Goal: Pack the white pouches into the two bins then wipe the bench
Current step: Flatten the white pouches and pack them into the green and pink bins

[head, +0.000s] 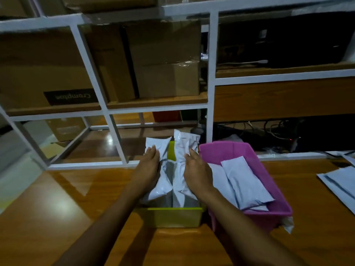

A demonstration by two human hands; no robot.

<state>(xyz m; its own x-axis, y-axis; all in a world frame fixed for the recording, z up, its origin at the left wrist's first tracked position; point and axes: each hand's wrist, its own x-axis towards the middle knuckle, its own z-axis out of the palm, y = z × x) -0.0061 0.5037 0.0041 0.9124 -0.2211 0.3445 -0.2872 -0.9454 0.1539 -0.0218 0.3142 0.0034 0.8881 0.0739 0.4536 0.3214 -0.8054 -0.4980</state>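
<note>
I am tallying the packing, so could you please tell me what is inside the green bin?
Two white pouches lean in the green bin: the left hand rests on the left pouch, the right hand on the right pouch. The hands and pouches cover whatever lies beneath.

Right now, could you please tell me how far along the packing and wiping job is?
Done: the pink bin holds several white pouches. In hand: the left hand and right hand press two more pouches into the green bin. Left: flat white packets lie on the bench at the right; wiping looks unstarted, no cloth in view.
</note>
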